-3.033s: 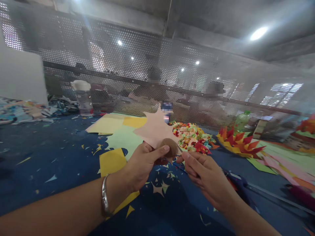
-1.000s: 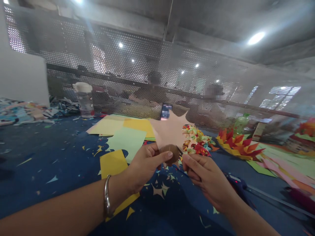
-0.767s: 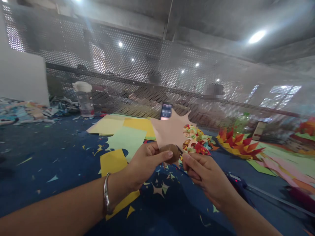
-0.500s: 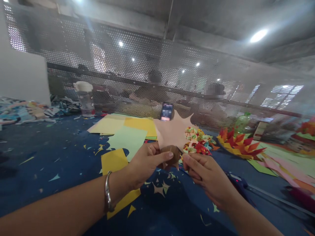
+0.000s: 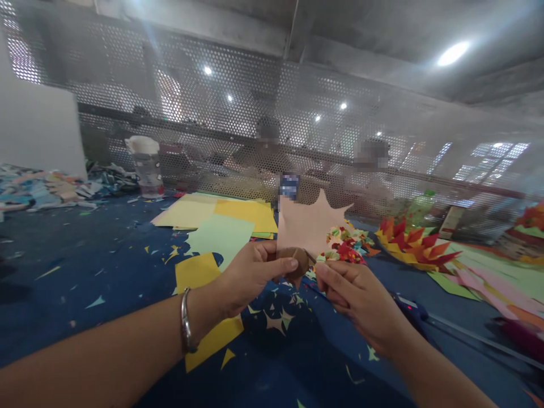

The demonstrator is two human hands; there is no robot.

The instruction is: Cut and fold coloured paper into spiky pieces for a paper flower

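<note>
Between the thumb and fingers of my left hand (image 5: 257, 272) are a pink paper (image 5: 304, 224) with scalloped, pointed edges and a round brown piece (image 5: 298, 262) lying against its lower part. A silver bangle (image 5: 185, 320) circles the left wrist. My right hand (image 5: 348, 294) is pinched at the right side of the brown piece, on a thin dark tool (image 5: 310, 256) whose tip meets the paper; most of it is hidden by the fingers. Just behind the right hand sits a pile of small colourful paper pieces (image 5: 348, 243).
Yellow sheets (image 5: 244, 214), a green sheet (image 5: 225, 235) and scraps lie on the blue table (image 5: 127, 277). Left rear holds a bottle (image 5: 145, 167); at right are a red-orange paper flower (image 5: 412, 243), a glue gun (image 5: 410, 309) and a green bottle (image 5: 420, 209). Behind stands a perforated screen (image 5: 191, 119).
The pink paper has turned and shifted to the right in my left hand, its points now further right. Both hands stay in nearly the same place.
</note>
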